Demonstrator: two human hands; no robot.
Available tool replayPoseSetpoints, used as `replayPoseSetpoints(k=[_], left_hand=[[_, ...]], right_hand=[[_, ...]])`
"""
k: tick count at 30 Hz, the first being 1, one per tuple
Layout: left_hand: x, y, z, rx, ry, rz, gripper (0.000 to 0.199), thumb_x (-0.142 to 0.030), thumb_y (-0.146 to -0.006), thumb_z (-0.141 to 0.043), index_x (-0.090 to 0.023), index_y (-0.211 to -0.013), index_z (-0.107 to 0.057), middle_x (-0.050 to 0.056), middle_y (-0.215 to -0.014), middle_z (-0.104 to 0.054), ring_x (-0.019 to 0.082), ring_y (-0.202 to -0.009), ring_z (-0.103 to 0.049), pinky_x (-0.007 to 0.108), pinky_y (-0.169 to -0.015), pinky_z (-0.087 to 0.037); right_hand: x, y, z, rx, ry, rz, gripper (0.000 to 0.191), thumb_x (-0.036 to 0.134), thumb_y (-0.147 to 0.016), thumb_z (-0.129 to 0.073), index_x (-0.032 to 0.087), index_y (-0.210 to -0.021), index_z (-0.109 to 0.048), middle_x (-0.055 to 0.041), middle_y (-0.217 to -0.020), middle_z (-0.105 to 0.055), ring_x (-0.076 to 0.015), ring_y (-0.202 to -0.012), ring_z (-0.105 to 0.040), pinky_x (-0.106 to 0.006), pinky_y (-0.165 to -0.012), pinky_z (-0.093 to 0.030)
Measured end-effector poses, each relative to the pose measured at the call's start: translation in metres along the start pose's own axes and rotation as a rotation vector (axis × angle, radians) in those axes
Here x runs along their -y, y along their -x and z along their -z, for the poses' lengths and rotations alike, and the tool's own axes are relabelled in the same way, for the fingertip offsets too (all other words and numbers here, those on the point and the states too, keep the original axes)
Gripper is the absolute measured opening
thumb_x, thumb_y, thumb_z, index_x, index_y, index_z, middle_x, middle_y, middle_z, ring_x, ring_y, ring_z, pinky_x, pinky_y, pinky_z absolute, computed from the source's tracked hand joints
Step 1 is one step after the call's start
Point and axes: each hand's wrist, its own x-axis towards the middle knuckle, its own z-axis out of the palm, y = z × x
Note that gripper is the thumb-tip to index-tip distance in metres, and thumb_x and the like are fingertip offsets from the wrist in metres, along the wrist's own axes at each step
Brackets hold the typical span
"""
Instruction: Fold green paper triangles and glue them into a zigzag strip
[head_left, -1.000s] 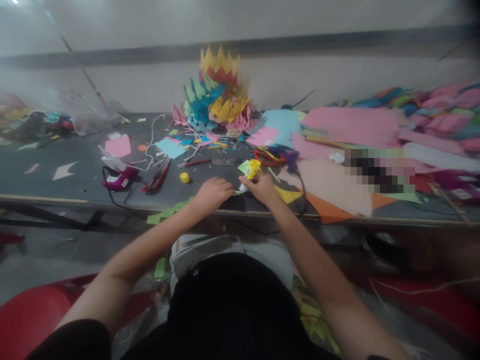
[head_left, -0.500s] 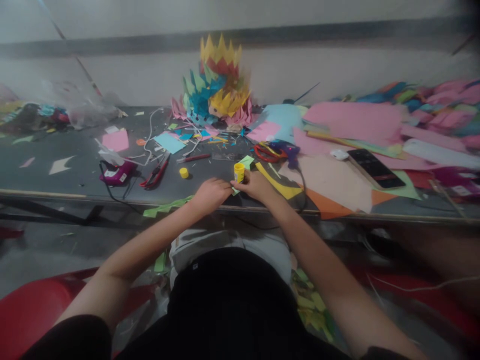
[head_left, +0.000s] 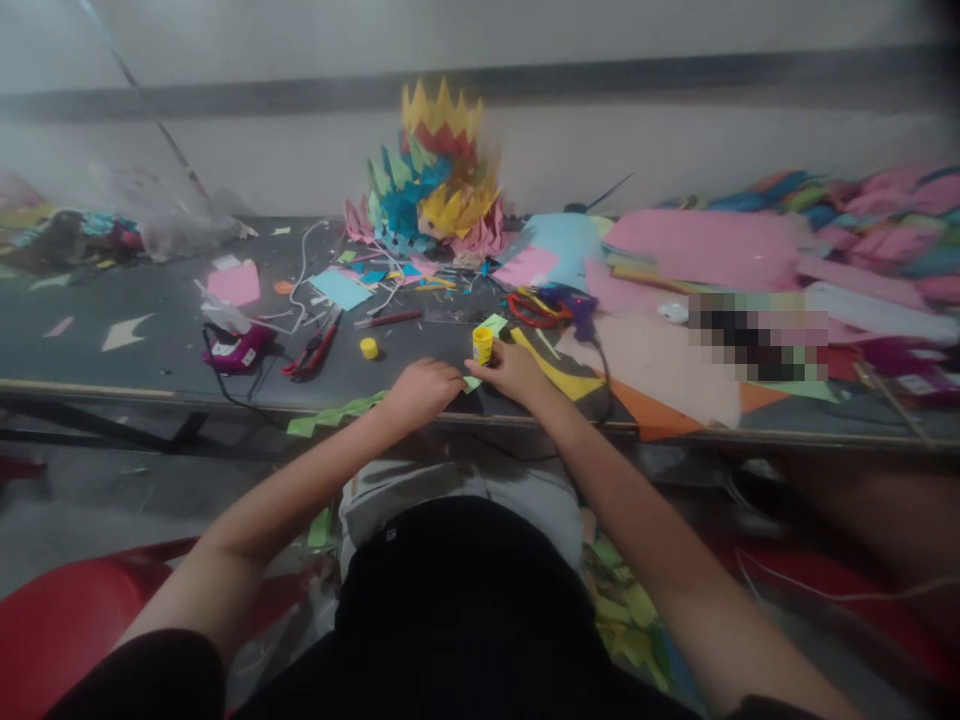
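Observation:
My right hand point(head_left: 516, 373) is closed around a yellow glue stick point(head_left: 482, 346), its uncapped end up and tilted slightly. Just below it, a bit of light green paper point(head_left: 472, 383) shows between my hands. My left hand point(head_left: 425, 390) lies at the table's front edge with curled fingers pressed on the green paper; its fingertips are partly hidden. A zigzag light green paper strip point(head_left: 337, 413) runs along the edge from under my left wrist. The yellow cap point(head_left: 369, 348) of the glue stick stands to the left of my hands.
Folded paper crowns point(head_left: 442, 190) are stacked at the back. Red-handled pliers point(head_left: 311, 350) and a purple device point(head_left: 238, 350) lie left. Scissors point(head_left: 536, 308), a glue gun point(head_left: 576, 305) and paper sheets point(head_left: 667, 365) lie right. A red chair point(head_left: 75, 630) stands lower left.
The glue stick in my right hand has shifted slightly right and tilted a little. My left hand has stayed nearly in place.

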Motion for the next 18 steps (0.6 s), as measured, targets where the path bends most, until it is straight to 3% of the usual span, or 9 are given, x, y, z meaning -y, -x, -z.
replayPoseSetpoints(k=[7, 9, 14, 18], left_hand=[[0.0, -0.001, 0.0, 0.008, -0.006, -0.002, 0.015, -0.018, -0.086, -0.049, -0.015, -0.085, -0.064, 0.004, -0.082, -0.067, 0.017, -0.078, -0.06, 0.03, -0.067, -0.037], [0.001, -0.001, 0.0, 0.007, 0.001, 0.002, 0.016, -0.018, -0.086, -0.049, -0.015, -0.085, -0.064, 0.004, -0.083, -0.067, 0.017, -0.079, -0.06, 0.03, -0.067, -0.037], [0.002, -0.001, 0.002, 0.015, 0.036, 0.008, 0.017, -0.019, -0.086, -0.049, -0.017, -0.087, -0.066, 0.004, -0.086, -0.068, 0.017, -0.082, -0.061, 0.029, -0.069, -0.038], [0.004, -0.003, 0.006, 0.021, 0.081, 0.013, 0.02, -0.017, -0.086, -0.048, -0.019, -0.092, -0.066, 0.004, -0.089, -0.068, 0.016, -0.083, -0.062, 0.028, -0.072, -0.041]], right_hand=[[0.001, 0.004, 0.002, 0.064, -0.126, 0.08, 0.034, 0.049, -0.076, -0.053, 0.016, -0.07, -0.058, -0.0004, -0.057, -0.057, -0.0114, -0.051, -0.048, -0.023, -0.051, -0.03], [0.0, 0.004, 0.001, 0.031, -0.078, 0.056, 0.034, 0.049, -0.076, -0.053, 0.016, -0.073, -0.059, -0.0009, -0.058, -0.058, -0.0127, -0.052, -0.05, -0.023, -0.052, -0.031], [-0.004, 0.006, 0.002, -0.212, 0.044, -0.14, 0.033, 0.048, -0.075, -0.056, 0.017, -0.081, -0.063, -0.0043, -0.06, -0.063, -0.0197, -0.06, -0.059, -0.027, -0.056, -0.038], [-0.016, 0.012, 0.012, -0.467, -0.113, -0.198, 0.038, 0.046, -0.082, -0.049, 0.017, -0.105, -0.059, -0.0094, -0.089, -0.068, -0.0211, -0.073, -0.063, -0.031, -0.068, -0.047]])
